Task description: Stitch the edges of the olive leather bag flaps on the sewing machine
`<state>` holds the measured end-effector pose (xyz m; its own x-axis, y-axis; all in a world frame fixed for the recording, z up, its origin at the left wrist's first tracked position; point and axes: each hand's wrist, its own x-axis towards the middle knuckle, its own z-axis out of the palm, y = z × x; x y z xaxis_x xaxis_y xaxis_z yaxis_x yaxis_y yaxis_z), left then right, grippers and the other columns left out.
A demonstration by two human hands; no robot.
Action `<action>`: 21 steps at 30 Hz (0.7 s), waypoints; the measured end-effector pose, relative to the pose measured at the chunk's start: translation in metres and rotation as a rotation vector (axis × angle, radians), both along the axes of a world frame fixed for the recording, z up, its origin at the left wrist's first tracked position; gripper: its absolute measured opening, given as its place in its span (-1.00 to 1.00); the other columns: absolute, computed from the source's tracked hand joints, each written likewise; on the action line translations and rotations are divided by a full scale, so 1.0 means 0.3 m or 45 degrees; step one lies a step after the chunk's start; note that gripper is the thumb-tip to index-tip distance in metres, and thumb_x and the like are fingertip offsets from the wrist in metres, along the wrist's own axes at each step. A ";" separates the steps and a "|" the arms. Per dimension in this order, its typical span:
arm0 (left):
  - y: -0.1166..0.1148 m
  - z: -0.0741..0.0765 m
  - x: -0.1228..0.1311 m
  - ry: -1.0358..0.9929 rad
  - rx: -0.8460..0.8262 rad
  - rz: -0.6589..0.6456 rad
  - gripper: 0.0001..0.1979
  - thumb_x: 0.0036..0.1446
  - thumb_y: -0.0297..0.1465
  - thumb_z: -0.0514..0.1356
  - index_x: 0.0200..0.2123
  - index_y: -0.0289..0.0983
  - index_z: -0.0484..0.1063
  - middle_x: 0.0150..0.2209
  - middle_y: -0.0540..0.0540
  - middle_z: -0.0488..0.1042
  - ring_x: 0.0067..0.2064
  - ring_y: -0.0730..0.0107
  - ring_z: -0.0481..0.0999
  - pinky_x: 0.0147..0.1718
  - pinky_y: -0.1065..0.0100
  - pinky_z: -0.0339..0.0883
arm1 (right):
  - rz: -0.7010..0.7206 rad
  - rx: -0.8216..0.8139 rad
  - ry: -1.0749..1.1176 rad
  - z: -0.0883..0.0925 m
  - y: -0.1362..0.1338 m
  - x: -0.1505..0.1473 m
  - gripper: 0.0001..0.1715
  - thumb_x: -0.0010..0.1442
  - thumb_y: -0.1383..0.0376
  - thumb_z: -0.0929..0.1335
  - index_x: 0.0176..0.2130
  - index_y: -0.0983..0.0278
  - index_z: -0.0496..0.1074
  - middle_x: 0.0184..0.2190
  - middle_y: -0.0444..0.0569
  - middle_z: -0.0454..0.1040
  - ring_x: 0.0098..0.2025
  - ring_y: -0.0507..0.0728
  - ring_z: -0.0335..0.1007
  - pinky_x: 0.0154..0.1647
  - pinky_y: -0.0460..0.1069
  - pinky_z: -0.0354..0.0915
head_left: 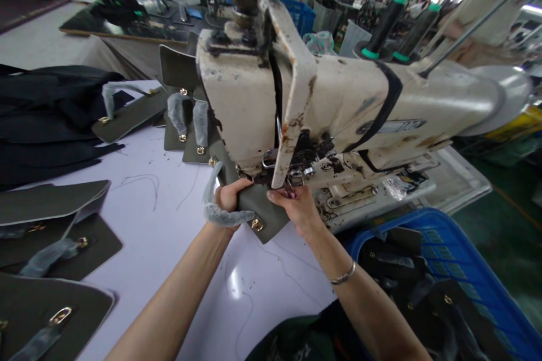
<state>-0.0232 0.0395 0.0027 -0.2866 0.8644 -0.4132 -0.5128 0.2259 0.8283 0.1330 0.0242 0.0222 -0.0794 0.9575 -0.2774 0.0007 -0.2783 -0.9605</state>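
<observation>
Olive leather bag flap, gold clasp, pinched in the grip of left hand and right hand

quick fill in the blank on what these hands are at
The left hand and right hand grip a dark flap under the head of a ____.
A silver bracelet circles the ____ wrist.
The flap's clasp is ____ in colour.
The plastic crate at lower right is ____.

sewing machine; right; gold; blue

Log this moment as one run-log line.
left hand: holds olive flap with gold clasp | right hand: pinches flap edge at tilted sewing machine head | beside: blue crate
</observation>
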 end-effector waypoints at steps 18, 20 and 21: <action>0.104 0.005 -0.082 -0.030 0.036 -0.241 -0.68 -0.27 -0.40 0.45 -0.35 -0.36 0.56 -0.32 -0.34 0.62 -0.08 -0.23 0.61 -0.15 -0.09 0.58 | 0.007 -0.104 0.248 -0.005 -0.042 -0.028 -0.46 -0.10 0.15 0.55 -0.63 0.25 0.16 -0.63 -0.23 0.03 -0.55 -0.09 -0.21 -0.58 -0.09 -0.19; 0.114 0.033 -0.081 -0.046 0.063 -0.258 -0.68 -0.25 -0.39 0.47 -0.34 -0.35 0.57 -0.33 -0.31 0.63 -0.03 -0.21 0.60 -0.12 -0.08 0.58 | -0.023 -0.093 0.269 -0.006 -0.030 -0.041 -0.52 -0.11 0.17 0.55 -0.61 0.26 0.21 -0.62 -0.22 0.06 -0.55 -0.09 -0.18 -0.58 -0.09 -0.16; 0.119 0.047 -0.081 -0.055 0.083 -0.266 -0.68 -0.24 -0.41 0.47 -0.33 -0.34 0.57 -0.33 -0.29 0.63 -0.02 -0.19 0.60 -0.11 -0.07 0.58 | -0.045 -0.078 0.270 -0.005 -0.025 -0.046 -0.55 -0.12 0.18 0.55 -0.59 0.26 0.24 -0.61 -0.22 0.08 -0.55 -0.08 -0.17 -0.57 -0.09 -0.14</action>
